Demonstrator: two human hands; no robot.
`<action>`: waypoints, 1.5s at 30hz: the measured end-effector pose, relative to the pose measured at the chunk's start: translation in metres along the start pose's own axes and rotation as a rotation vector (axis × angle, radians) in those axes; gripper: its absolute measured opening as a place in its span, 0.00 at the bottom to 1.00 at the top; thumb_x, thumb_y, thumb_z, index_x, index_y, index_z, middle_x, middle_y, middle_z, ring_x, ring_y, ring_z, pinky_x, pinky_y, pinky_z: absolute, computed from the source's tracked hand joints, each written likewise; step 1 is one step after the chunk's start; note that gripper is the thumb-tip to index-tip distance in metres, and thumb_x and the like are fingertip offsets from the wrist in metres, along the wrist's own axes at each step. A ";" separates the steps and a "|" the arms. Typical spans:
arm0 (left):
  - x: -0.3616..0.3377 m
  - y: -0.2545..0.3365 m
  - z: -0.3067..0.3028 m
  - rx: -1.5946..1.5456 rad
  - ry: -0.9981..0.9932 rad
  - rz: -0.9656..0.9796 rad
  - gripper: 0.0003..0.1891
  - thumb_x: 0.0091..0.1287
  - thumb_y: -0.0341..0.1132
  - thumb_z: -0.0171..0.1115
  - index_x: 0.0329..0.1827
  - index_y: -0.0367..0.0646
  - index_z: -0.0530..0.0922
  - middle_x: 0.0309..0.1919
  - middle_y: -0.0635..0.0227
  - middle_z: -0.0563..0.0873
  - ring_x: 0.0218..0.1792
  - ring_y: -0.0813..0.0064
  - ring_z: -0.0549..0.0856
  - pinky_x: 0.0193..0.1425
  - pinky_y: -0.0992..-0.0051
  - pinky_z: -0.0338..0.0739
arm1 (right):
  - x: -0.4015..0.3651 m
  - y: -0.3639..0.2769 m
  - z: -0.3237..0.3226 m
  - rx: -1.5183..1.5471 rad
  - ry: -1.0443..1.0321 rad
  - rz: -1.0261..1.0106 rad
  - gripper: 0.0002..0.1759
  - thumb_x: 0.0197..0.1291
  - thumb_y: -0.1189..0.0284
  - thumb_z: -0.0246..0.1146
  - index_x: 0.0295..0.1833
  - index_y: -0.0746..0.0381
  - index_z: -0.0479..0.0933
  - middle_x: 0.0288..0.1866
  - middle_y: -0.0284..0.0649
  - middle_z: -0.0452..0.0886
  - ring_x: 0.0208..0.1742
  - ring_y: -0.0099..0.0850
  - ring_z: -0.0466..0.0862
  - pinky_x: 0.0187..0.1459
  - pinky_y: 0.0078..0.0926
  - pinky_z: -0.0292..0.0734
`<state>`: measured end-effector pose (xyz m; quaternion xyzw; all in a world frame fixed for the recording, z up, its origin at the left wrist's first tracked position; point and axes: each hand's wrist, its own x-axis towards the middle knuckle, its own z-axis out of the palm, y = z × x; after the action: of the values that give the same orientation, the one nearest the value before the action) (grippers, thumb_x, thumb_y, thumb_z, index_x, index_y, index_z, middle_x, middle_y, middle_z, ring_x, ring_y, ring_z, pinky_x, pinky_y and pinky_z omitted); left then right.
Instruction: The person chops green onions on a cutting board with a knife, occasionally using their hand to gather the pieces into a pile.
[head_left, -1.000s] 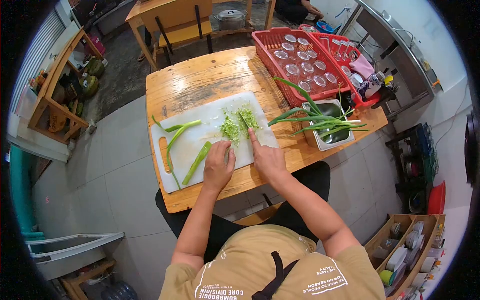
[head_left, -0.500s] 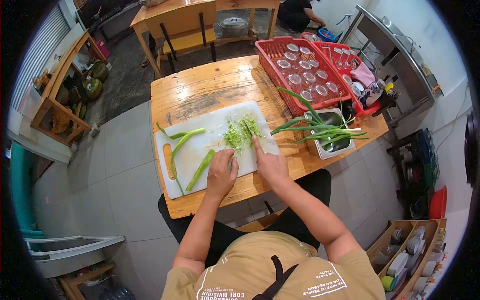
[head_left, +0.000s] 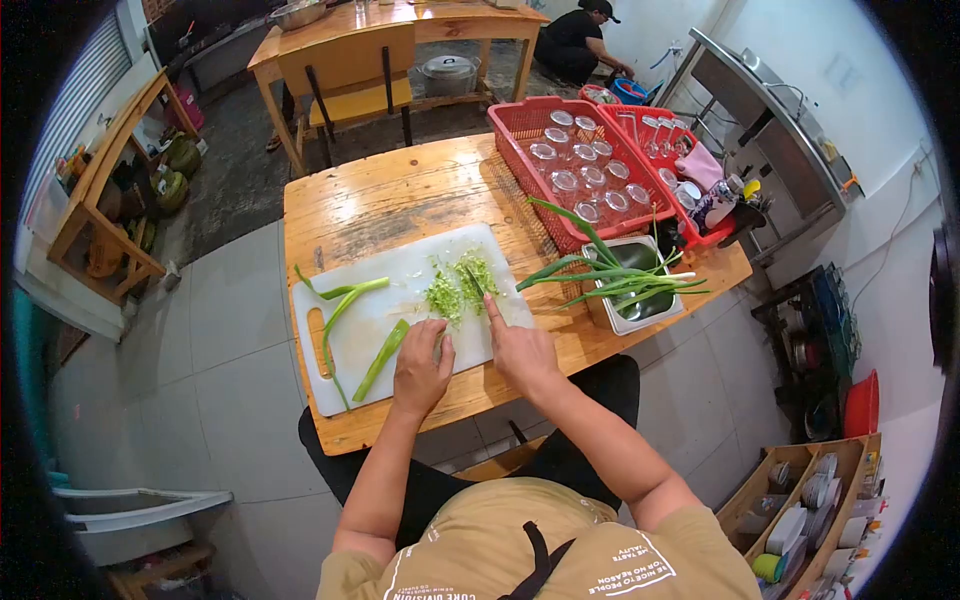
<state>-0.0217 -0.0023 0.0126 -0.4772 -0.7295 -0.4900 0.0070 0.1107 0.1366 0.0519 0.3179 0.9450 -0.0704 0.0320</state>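
Note:
My right hand (head_left: 523,350) is closed round a knife (head_left: 474,286), its index finger along the blade, which rests among chopped green onion (head_left: 458,284) on the white cutting board (head_left: 400,257). My left hand (head_left: 423,368) rests at the board's near side, fingers bent and close together, beside a thick green stalk (head_left: 380,362); whether it holds anything is hidden. Long green leaves (head_left: 347,294) lie at the board's left. Right of the board, whole green onions (head_left: 640,282) lie across a metal container (head_left: 640,254).
A red basket (head_left: 520,130) of upturned glasses stands at the table's (head_left: 380,180) far right, beside another red basket (head_left: 722,232) with cups and utensils. Beyond are a chair (head_left: 350,70), a second table (head_left: 440,18) and a crouching person (head_left: 570,45) at a blue basin (head_left: 630,92).
The camera view has shifted, so the table and board appear further left and the crouching person shows more fully. Both hands keep nearly the same places over the board.

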 end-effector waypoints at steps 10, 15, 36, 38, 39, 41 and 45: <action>-0.004 -0.002 0.001 0.014 0.043 0.026 0.11 0.71 0.27 0.64 0.54 0.37 0.80 0.47 0.52 0.85 0.51 0.49 0.84 0.58 0.56 0.80 | -0.008 0.000 0.012 -0.062 -0.020 0.046 0.40 0.76 0.63 0.55 0.89 0.46 0.52 0.26 0.50 0.86 0.27 0.50 0.87 0.33 0.52 0.81; -0.003 0.000 -0.001 0.019 0.027 0.005 0.11 0.72 0.28 0.65 0.55 0.36 0.81 0.49 0.52 0.86 0.54 0.49 0.85 0.61 0.57 0.80 | -0.002 0.002 -0.007 0.041 0.043 -0.001 0.40 0.75 0.64 0.57 0.89 0.46 0.53 0.26 0.51 0.86 0.27 0.52 0.87 0.32 0.55 0.79; -0.002 -0.002 -0.005 -0.015 0.014 0.000 0.11 0.71 0.28 0.65 0.55 0.37 0.81 0.49 0.52 0.86 0.54 0.48 0.85 0.61 0.55 0.80 | 0.002 -0.007 0.025 -0.027 0.053 -0.066 0.37 0.78 0.62 0.55 0.88 0.47 0.55 0.26 0.51 0.86 0.26 0.52 0.87 0.32 0.54 0.80; -0.002 -0.002 -0.005 -0.011 0.011 -0.003 0.12 0.71 0.28 0.65 0.55 0.37 0.81 0.49 0.52 0.86 0.54 0.48 0.85 0.61 0.56 0.80 | -0.001 -0.011 0.004 -0.015 0.031 -0.052 0.37 0.78 0.62 0.55 0.89 0.47 0.54 0.26 0.51 0.86 0.26 0.52 0.87 0.31 0.54 0.81; -0.003 -0.002 -0.005 -0.007 0.009 -0.006 0.12 0.71 0.28 0.65 0.55 0.37 0.81 0.49 0.52 0.86 0.55 0.48 0.85 0.61 0.56 0.80 | -0.002 -0.013 -0.004 -0.004 0.010 -0.039 0.37 0.78 0.62 0.55 0.89 0.47 0.54 0.26 0.50 0.86 0.26 0.52 0.87 0.31 0.53 0.81; -0.002 -0.006 -0.002 -0.001 0.036 0.024 0.11 0.70 0.27 0.65 0.54 0.37 0.81 0.47 0.52 0.85 0.52 0.49 0.85 0.60 0.57 0.80 | -0.004 -0.009 0.023 -0.019 0.064 -0.058 0.37 0.78 0.62 0.55 0.89 0.46 0.53 0.26 0.50 0.86 0.26 0.51 0.87 0.31 0.53 0.81; -0.003 -0.007 0.001 0.013 0.072 0.056 0.11 0.69 0.27 0.66 0.53 0.37 0.81 0.45 0.53 0.85 0.50 0.50 0.85 0.58 0.58 0.80 | -0.002 -0.009 0.004 -0.057 -0.025 -0.029 0.37 0.79 0.62 0.53 0.89 0.47 0.53 0.26 0.49 0.86 0.25 0.50 0.86 0.30 0.52 0.81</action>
<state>-0.0244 -0.0040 0.0059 -0.4795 -0.7181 -0.5019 0.0501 0.1070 0.1278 0.0490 0.3023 0.9506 -0.0481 0.0519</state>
